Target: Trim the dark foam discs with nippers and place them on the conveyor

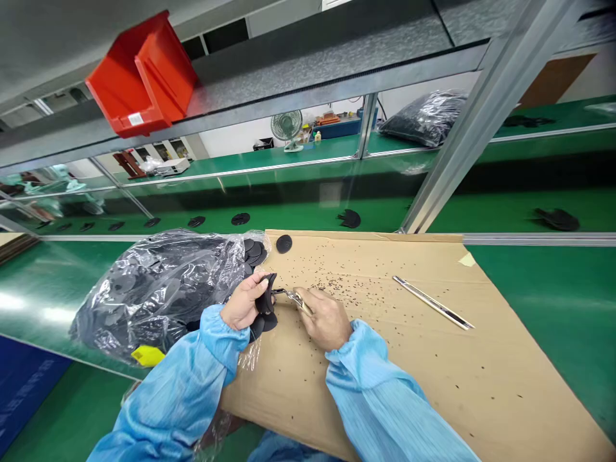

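Note:
My left hand [243, 303] is closed on a curved black disc-like piece [265, 299], thumb on its upper edge. My right hand [327, 319] is wrapped round a pair of small metal nippers [294, 298]. The nippers' jaws meet the right side of the black piece; whether they bite into it I cannot tell. Beneath my left hand lie more black discs [268, 321]. To the left, a clear plastic bag [163, 276] full of black pieces lies on its side, with several discs [255, 251] at its mouth. One loose disc [283, 243] sits at the cardboard's far edge.
Tiny black scraps dot the cardboard sheet [409, 366]. A slim white-and-black cutter-like tool [433, 303] lies on its right side. Black pieces [240, 219] sit spaced along the green strip behind. A metal post [486, 122] and a shelf with a red bin [144, 80] stand ahead.

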Demonstrator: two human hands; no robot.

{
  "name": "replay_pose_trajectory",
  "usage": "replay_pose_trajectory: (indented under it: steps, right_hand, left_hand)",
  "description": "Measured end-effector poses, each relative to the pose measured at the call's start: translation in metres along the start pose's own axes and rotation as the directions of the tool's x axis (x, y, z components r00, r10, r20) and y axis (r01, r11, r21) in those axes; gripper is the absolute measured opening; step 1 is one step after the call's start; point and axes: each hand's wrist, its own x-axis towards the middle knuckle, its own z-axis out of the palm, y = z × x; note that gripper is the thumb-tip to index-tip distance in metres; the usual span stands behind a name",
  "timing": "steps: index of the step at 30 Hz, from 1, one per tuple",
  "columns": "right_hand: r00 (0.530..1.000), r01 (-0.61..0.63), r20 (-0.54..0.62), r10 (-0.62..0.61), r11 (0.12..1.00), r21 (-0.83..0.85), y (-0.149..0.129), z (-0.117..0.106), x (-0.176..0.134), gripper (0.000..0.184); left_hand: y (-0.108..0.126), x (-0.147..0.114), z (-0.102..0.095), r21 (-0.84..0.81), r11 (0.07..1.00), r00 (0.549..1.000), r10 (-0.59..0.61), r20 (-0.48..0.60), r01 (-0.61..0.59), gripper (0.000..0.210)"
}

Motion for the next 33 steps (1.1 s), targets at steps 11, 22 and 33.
replay_pose_trajectory:
  steps: [11, 22, 33]
  right_hand:
    - [0.964, -0.17, -0.134, 0.231, 0.919, 0.356, 0.002, 0.008, -0.001, 0.031]
    - [0.968, -0.178, -0.116, 0.222, 0.935, 0.306, -0.001, 0.007, -0.003, 0.033]
    - [0.992, -0.092, 0.104, 0.072, 0.975, 0.202, -0.011, 0.006, -0.002, 0.034]
  left_hand:
    - [-0.003, 0.004, 0.0, 0.0, 0.996, 0.996, 0.085, -0.005, -0.085, 0.061]
    - [-0.01, 0.016, -0.008, -0.21, 0.973, 0.996, 0.085, -0.04, -0.092, 0.034]
    - [-0.016, 0.018, -0.005, -0.315, 0.948, 0.999, -0.033, 0.03, 0.041, 0.024]
